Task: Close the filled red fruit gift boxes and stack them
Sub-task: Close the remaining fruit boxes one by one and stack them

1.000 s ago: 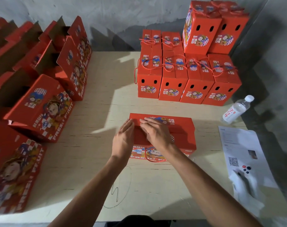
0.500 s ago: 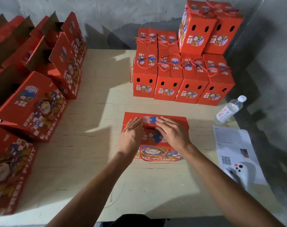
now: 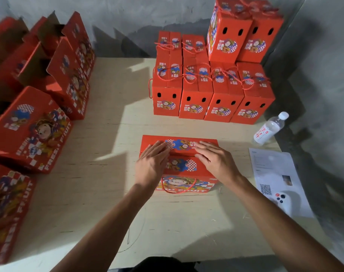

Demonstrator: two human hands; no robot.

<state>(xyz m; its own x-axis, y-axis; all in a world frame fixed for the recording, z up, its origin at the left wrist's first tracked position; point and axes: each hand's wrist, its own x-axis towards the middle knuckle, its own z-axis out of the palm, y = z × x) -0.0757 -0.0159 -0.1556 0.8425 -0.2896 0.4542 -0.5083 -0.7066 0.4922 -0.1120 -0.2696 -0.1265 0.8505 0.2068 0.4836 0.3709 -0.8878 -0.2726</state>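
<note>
Table (image 3: 100, 193): a pale board ran from the near edge to the grey wall and carried everything
Closed stack (image 3: 212, 91): finished red boxes stood in rows at the far right corner, with two more set on top at the right end
Open boxes (image 3: 55, 71): unclosed red cartons lined the left edge, their flaps up
Box in hand (image 3: 183, 166): it sat at the middle of the table, nearer the near edge than the stack, both top flaps folded down and its red cord handle (image 3: 178, 188) hanging over the near face
Left hand (image 3: 151, 163): flat and unclenched, fingers straight, pressing the left part of the lid and gripping nothing
Right hand (image 3: 216, 160): likewise flat, fingers extended across the flap seam on the right, pressing and grasping nothing
Step, as judged: seating the lid flaps; even pressure along the seam from both palms should keep the flaps level, and the cord should be kept clear of the join before lifting
Paper sheet (image 3: 273, 169): lay at the right edge, a small white controller (image 3: 284, 201) on its near end
Water bottle (image 3: 270, 128): lay tilted at the right edge, just beyond the sheet
</note>
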